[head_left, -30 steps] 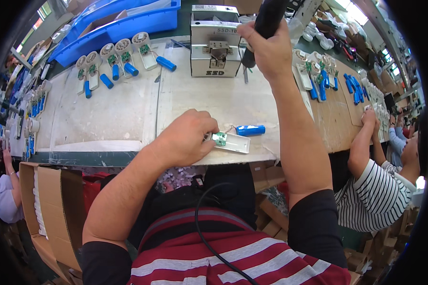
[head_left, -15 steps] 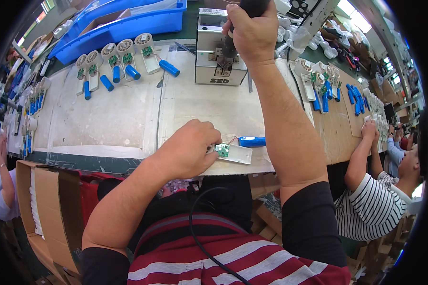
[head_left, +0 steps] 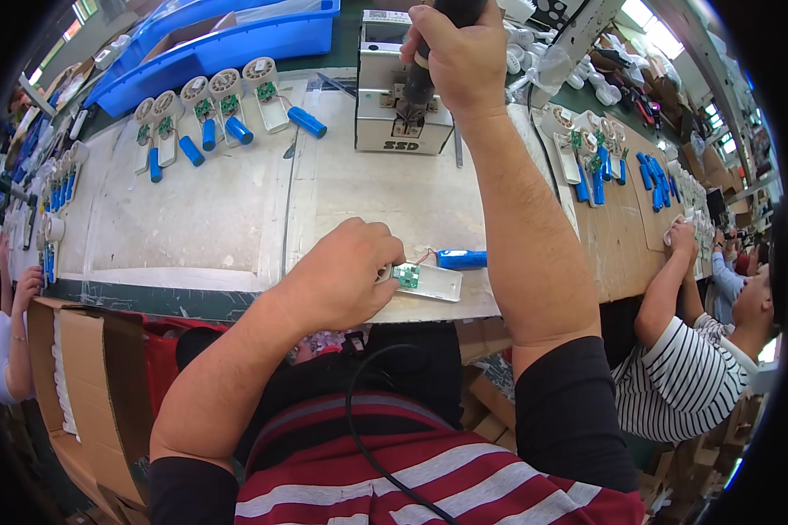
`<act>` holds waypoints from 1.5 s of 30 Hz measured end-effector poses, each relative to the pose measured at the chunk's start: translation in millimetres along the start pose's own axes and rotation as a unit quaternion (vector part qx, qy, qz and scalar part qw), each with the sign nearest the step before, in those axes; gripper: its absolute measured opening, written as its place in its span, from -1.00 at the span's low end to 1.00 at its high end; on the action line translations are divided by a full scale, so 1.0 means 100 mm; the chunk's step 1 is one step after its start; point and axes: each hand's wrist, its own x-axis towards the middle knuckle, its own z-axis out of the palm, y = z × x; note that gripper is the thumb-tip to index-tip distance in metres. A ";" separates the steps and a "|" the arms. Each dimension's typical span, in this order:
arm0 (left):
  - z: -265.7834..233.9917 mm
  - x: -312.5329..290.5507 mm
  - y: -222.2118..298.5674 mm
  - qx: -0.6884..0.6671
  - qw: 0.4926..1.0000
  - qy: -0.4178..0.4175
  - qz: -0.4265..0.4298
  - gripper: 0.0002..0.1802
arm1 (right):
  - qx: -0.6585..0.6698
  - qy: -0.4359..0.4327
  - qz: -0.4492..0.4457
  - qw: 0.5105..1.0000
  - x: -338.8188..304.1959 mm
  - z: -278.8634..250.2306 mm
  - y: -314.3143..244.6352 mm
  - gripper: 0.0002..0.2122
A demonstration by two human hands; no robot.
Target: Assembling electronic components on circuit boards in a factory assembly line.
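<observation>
The white casing [head_left: 439,286] is a shallow, open, elongated shell with its hollow side up, a small green circuit board [head_left: 406,276] sitting toward its left end and thin reddish wires [head_left: 425,255] leading from there to a blue cylindrical battery [head_left: 459,259]. The battery lies just beyond the casing, its right end reaching the outline of the right forearm. The casing rests near the front edge of the worktable [head_left: 368,188], to the right of the left hand [head_left: 352,271], whose thumb and fingers are closed on its left end and hide that part. Well apart from it, farther back, the right hand [head_left: 460,66] is wrapped around a black handheld tool [head_left: 418,86], its lower end at the front of a white box-shaped machine [head_left: 378,138]. Left of the machine stand more casings [head_left: 274,118] with batteries, before a blue bin [head_left: 236,51].
</observation>
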 end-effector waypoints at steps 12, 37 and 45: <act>-0.01 0.01 0.03 0.009 1.000 -0.006 -0.005 -0.75 | -0.311 0.083 -0.077 0.944 0.20 0.11 0.19 -0.69; 0.03 0.02 0.06 -0.005 0.999 0.015 -0.042 -0.76 | -0.012 0.020 0.030 0.999 -1.58 -0.25 -0.69 -0.48; 0.04 0.01 0.06 -0.006 0.999 0.024 -0.034 -0.76 | 0.014 0.007 0.030 0.999 -1.62 -0.24 -0.64 -0.48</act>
